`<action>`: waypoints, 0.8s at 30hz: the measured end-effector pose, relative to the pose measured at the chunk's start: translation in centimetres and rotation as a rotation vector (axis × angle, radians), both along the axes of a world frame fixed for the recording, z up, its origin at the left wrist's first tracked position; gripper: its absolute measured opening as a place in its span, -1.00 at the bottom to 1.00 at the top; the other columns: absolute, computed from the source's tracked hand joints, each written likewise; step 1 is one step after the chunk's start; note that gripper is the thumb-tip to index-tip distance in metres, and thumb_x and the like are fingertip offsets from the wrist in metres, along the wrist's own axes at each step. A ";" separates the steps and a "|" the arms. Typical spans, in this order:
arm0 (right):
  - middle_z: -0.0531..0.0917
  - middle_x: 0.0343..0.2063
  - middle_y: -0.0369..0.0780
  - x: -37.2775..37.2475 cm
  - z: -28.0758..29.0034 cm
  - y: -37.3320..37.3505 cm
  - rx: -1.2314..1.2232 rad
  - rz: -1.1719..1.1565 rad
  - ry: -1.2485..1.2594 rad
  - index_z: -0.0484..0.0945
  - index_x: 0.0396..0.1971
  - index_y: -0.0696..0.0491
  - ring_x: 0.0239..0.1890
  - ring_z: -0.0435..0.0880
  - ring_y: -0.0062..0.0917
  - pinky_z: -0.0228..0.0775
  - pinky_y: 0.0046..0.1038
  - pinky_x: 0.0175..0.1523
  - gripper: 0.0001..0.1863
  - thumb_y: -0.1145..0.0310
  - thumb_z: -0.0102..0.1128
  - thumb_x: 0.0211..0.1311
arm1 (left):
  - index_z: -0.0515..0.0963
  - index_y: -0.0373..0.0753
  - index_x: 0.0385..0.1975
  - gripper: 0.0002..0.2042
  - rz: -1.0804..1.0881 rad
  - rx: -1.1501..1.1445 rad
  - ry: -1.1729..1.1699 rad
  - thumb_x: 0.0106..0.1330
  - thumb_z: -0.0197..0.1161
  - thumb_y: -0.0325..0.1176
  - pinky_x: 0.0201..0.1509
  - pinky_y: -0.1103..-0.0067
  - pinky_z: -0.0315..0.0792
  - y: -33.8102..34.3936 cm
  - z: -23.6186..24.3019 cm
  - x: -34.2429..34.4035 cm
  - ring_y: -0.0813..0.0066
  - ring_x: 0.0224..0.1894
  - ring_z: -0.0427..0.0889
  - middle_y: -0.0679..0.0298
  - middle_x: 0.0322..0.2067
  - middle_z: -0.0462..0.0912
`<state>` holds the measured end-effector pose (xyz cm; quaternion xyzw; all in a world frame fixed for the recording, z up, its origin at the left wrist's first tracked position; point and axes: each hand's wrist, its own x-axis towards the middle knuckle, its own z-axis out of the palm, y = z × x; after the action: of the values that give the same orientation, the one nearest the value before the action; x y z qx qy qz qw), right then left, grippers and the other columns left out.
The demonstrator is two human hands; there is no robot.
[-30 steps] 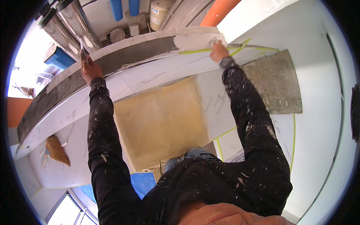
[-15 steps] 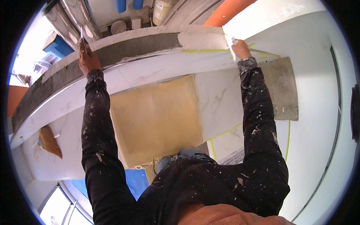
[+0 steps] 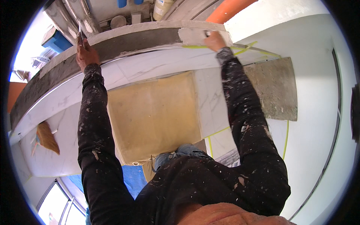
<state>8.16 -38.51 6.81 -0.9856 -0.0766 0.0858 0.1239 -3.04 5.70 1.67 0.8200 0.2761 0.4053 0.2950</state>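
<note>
My right hand (image 3: pixel 215 40) is closed round the handle of a trowel (image 3: pixel 207 33) against the white-coated end of the low wall. Its blade is mostly hidden and hard to tell from the white plaster (image 3: pixel 187 36). Left of that coat, the wall face is bare grey cement (image 3: pixel 146 40). My left hand (image 3: pixel 87 54) is closed on a thin flat blade (image 3: pixel 80 28), seen edge-on and pointing up, over the wall's left part. Its exact kind cannot be made out. Both sleeves are dark and spattered with white.
Yellow-green tape (image 3: pixel 245 48) runs along the wall's lower right edge. Beneath me lie a tan sheet (image 3: pixel 153 116) and a grey board (image 3: pixel 275 90). A straw broom (image 3: pixel 47 138) lies at left. Beyond the wall are an orange pipe (image 3: pixel 232 9), a bucket (image 3: pixel 162 9) and a blue box (image 3: pixel 58 40).
My right hand has moved left with the trowel, from the right corner onto the white-coated section. My left hand has shifted only slightly, still holding the blade.
</note>
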 end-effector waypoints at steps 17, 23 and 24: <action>0.62 -0.21 0.08 2.9 0.1 -5.6 -0.168 -0.084 -0.136 0.62 -0.43 0.17 -0.07 0.57 -0.07 0.39 -0.17 0.06 -0.70 0.26 0.01 0.02 | 0.41 0.00 0.18 -0.65 -0.014 0.044 -0.045 0.43 -0.04 -0.17 0.01 0.26 0.47 0.1 -0.2 0.0 -0.01 -0.03 0.58 0.06 0.01 0.56; 0.59 -0.22 0.01 -2.5 -0.6 5.3 -0.047 0.093 -0.245 0.59 -0.27 0.08 -0.13 0.59 -0.13 0.40 -0.13 0.01 -0.70 0.29 -0.02 0.04 | 0.40 0.05 0.19 -0.65 -0.013 -0.001 -0.014 0.44 -0.05 -0.16 0.02 0.27 0.47 -0.1 0.1 0.0 0.02 -0.01 0.58 0.08 0.03 0.55; 0.60 -0.24 0.01 -2.9 0.5 5.4 -0.024 0.122 -0.234 0.59 -0.27 0.07 -0.14 0.59 -0.13 0.40 -0.13 0.00 -0.70 0.30 -0.02 0.05 | 0.40 0.06 0.19 -0.65 -0.006 0.027 -0.024 0.44 -0.05 -0.16 0.02 0.27 0.47 -0.1 0.0 0.1 0.02 -0.01 0.58 0.08 0.03 0.55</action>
<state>5.23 -33.09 7.29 -0.9838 -0.1495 -0.0213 0.0968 -2.99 5.65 1.72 0.8199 0.2645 0.4178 0.2885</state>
